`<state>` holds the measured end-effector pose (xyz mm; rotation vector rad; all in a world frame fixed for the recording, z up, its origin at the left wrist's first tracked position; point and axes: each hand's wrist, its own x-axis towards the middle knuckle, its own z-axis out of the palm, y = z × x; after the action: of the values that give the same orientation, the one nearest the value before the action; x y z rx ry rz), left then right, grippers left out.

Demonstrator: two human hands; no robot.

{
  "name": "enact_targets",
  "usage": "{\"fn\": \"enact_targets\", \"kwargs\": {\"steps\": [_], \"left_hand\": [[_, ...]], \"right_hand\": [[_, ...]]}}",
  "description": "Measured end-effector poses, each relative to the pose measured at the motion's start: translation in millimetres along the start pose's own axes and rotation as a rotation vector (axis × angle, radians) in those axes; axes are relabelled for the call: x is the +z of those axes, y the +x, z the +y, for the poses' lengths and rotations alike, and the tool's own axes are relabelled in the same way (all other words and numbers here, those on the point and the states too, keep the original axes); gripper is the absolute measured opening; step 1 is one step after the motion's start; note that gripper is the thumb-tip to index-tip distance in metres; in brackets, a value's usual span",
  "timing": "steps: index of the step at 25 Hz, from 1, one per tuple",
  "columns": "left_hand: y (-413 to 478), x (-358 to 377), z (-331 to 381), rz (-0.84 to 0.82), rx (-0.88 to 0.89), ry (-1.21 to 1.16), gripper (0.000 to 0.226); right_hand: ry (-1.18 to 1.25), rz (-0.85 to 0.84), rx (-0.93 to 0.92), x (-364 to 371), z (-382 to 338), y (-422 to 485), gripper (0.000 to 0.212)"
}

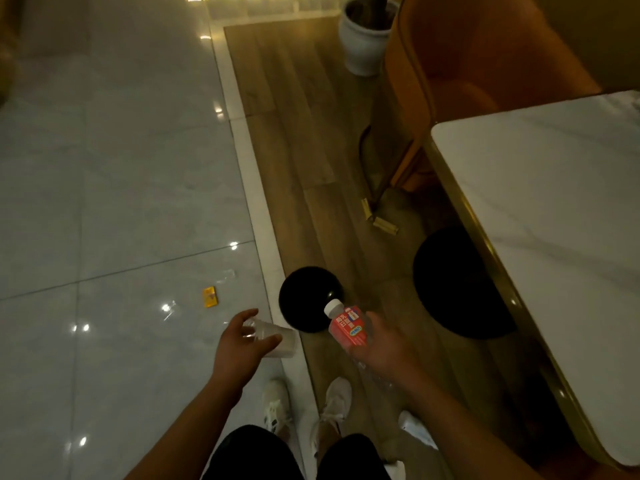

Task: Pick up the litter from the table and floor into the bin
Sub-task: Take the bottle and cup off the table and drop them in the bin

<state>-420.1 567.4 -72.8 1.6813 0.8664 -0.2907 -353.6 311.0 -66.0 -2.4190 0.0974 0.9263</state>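
- The left hand (242, 344) holds a clear plastic cup (277, 337) on its side, fingers (268, 340) curled around the cup's body, just left of the bin.
- The right hand (384, 344) grips a plastic bottle (348, 327) with a red label and white cap; its fingers wrap the lower body, and the cap end tilts up and left over the near edge of the bin.
- The black round bin (306, 297) stands on the wooden floor (311, 150), just right of the pale border strip.
- A small yellow wrapper (210, 296) lies on the glossy tiled floor (104, 168), left of the bin.
- Two tan wrappers (379, 220) lie on the wood near a chair leg, beyond the bin.
- The white marble bench (554, 220) with a gold edge fills the right side; an orange chair (467, 81) and a white planter (363, 46) stand farther away.
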Motion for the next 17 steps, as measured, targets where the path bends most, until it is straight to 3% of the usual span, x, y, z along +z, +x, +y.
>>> {"fn": "enact_targets", "kwargs": {"steps": [9,17], "left_hand": [[93,54,-66,-0.04,-0.027,0.165,0.077],[244,99,-140,-0.082,0.108,0.504,0.084]], "right_hand": [[0.016,-0.183,0.061,72,55,121,0.073],[0.066,-0.099,0.182,156,88,254,0.057]]}}
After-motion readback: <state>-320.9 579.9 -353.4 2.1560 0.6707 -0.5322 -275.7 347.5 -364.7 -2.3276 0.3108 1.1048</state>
